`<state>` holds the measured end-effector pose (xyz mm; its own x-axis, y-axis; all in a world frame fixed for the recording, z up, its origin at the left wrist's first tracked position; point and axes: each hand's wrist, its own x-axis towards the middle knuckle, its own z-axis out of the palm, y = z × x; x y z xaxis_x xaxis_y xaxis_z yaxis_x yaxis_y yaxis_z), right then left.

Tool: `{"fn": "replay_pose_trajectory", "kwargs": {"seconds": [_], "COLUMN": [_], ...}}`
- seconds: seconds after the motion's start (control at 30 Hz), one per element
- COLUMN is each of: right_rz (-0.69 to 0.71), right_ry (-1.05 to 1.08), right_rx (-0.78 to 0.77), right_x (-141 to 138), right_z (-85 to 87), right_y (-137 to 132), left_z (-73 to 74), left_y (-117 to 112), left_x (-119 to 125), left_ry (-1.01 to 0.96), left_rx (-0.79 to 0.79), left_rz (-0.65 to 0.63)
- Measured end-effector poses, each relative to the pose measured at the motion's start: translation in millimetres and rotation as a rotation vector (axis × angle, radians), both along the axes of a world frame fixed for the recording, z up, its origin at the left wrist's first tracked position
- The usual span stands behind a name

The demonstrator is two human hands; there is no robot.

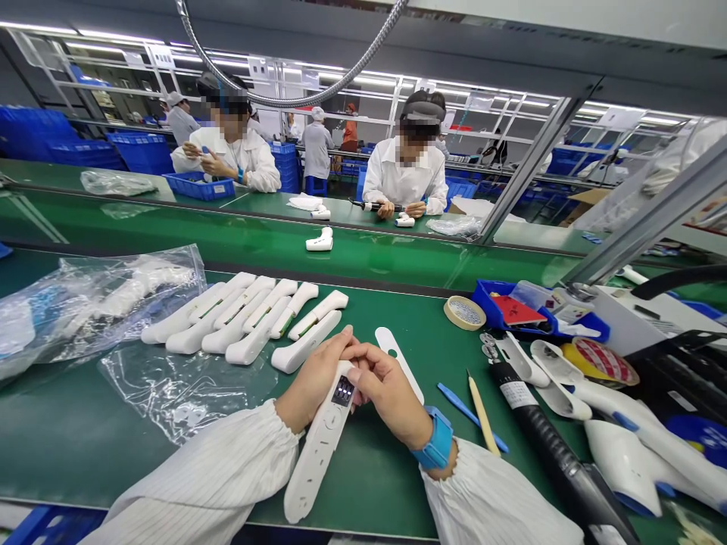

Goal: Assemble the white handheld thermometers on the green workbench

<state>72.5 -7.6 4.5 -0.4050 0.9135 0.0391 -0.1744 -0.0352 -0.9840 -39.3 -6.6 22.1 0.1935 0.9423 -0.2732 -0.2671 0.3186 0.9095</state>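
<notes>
Between my hands is a long white plastic housing (321,454) with a small dark display window showing lit digits near its upper end. My left hand (318,378) wraps round the far end of the housing from the left. My right hand (389,386) grips the same end from the right, its thumb on the edge of the display. A blue band circles my right wrist. Just beyond my right hand lies a flat white strip (397,356) with a round hole. Several white curved housings (250,333) rest in a row beyond my left hand, some with green boards showing.
Clear plastic bags (193,386) lie at left. On the right are a blue pry tool (454,401), a pale yellow stick (482,416), a black electric screwdriver (545,446), a tape roll (464,312) and a blue bin (505,303). Two co-workers sit across the green belt (386,261).
</notes>
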Motion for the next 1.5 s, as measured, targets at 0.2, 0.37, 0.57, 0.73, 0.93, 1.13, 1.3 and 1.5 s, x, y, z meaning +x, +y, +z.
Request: {"fn": "replay_pose_trajectory", "kwargs": {"seconds": [0.2, 0.37, 0.57, 0.73, 0.93, 1.13, 1.3, 1.5], "right_rz": [0.005, -0.016, -0.013, 0.027, 0.049, 0.053, 0.017, 0.013], "right_ry": [0.007, 0.025, 0.079, 0.137, 0.112, 0.151, 0.167, 0.188], "right_rx": [-0.042, -0.050, -0.076, -0.067, -0.076, -0.082, -0.106, -0.098], "right_x": [-0.8, -2.0, -3.7, -2.1, -0.5, -1.9, -4.6, -4.8], "right_z": [0.8, -1.3, -2.8, -2.2, -1.5, -5.8, -6.8, -9.0], "right_y": [-0.5, -1.7, -1.3, -0.3, -1.2, -1.4, -2.7, -2.3], "left_z": [0.5, 3.8, 5.2, 6.6, 6.3, 5.9, 3.9, 5.7], "left_y": [-0.7, -4.0, -4.2, -2.3, -1.6, -4.3, -6.3, -4.4], "left_x": [0.5, 1.4, 2.1, -0.2, -2.9, -2.8, -1.2, -0.7], "left_ry": [0.040, 0.124, 0.164, 0.197, 0.291, 0.326, 0.296, 0.228], "left_rx": [0.036, 0.075, 0.063, 0.086, 0.187, 0.224, 0.212, 0.085], "left_rz": [0.033, 0.088, 0.085, 0.057, 0.110, 0.108, 0.104, 0.067]}}
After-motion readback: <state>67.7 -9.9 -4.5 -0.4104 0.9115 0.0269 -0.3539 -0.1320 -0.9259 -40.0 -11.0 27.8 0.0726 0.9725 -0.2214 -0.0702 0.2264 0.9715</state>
